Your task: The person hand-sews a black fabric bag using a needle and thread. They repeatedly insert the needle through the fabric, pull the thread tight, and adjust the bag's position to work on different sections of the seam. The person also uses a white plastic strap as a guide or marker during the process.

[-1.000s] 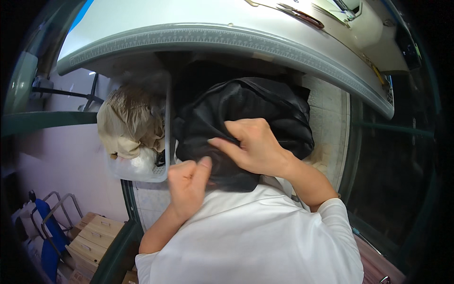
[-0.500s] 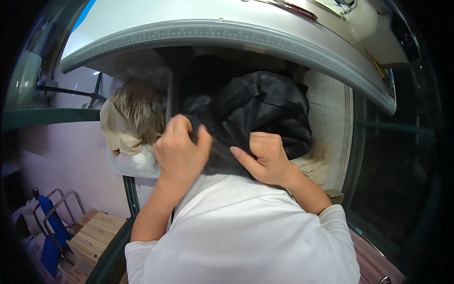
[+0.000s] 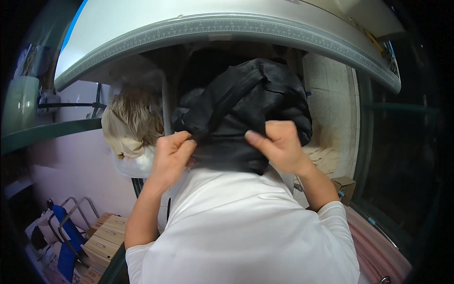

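Note:
Black, slightly shiny cloth, perhaps a garment, lies heaped over my lap (image 3: 241,111) under the table edge; its exact kind cannot be told. At its near left corner, my left hand (image 3: 172,158) is closed, thumb and fingers pinching the cloth. My right hand (image 3: 283,146) is closed on the right side, its thumb laid along the fabric. Between the two hands, a band of the cloth (image 3: 227,154) is stretched across, with its near edge hanging against my white shirt. What is under the heap is hidden.
The white table (image 3: 142,14) with a grey ruler-marked edge (image 3: 208,29) arches just beyond the cloth. On the left, a clear plastic bin (image 3: 132,165) holds beige fabric (image 3: 132,123). A cardboard box (image 3: 345,187) stands low at right, and wooden drawers (image 3: 106,236) at lower left.
My left hand has come down and a little left onto the cloth's near edge. My right hand has shifted right. The cloth between them is now spread wider and flatter.

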Available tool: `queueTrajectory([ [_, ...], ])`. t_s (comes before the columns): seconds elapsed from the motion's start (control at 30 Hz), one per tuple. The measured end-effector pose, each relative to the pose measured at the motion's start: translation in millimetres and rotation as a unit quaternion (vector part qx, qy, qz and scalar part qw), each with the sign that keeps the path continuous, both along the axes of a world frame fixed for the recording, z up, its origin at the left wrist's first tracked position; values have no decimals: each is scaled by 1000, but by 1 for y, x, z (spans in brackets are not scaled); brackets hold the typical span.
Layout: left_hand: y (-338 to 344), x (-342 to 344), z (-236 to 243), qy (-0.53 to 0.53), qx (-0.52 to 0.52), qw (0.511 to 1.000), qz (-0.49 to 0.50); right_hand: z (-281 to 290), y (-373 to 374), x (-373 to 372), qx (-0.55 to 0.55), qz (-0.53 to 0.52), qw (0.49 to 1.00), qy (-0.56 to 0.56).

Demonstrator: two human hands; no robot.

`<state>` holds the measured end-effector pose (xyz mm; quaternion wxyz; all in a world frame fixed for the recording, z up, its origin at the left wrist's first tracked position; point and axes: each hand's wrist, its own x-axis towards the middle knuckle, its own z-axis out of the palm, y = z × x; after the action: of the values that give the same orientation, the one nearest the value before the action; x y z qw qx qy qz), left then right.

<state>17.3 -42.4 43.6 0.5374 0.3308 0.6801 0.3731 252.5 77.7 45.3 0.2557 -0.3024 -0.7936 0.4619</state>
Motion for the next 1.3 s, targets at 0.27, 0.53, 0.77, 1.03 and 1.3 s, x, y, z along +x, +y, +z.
queueTrajectory([
  [0.27, 37, 47, 32, -106, 58, 989, -80, -8, 40, 48, -124, -96, 987, -24],
  [0.53, 45, 51, 37, -160, 75, 977, -119, 63, 34, 21, 338, -55, 935, 95],
  [0.77, 40, 39, 37, -41, 126, 984, -124, 37, 29, -26, 386, 93, 917, 44],
  [1.03, 38, 29, 18, -41, 140, 988, -41, 46, 65, -40, 257, 46, 965, 7],
  [1.3, 58, 24, 26, -213, 153, 964, 40, 52, 222, -81, 551, -99, 808, -184],
])
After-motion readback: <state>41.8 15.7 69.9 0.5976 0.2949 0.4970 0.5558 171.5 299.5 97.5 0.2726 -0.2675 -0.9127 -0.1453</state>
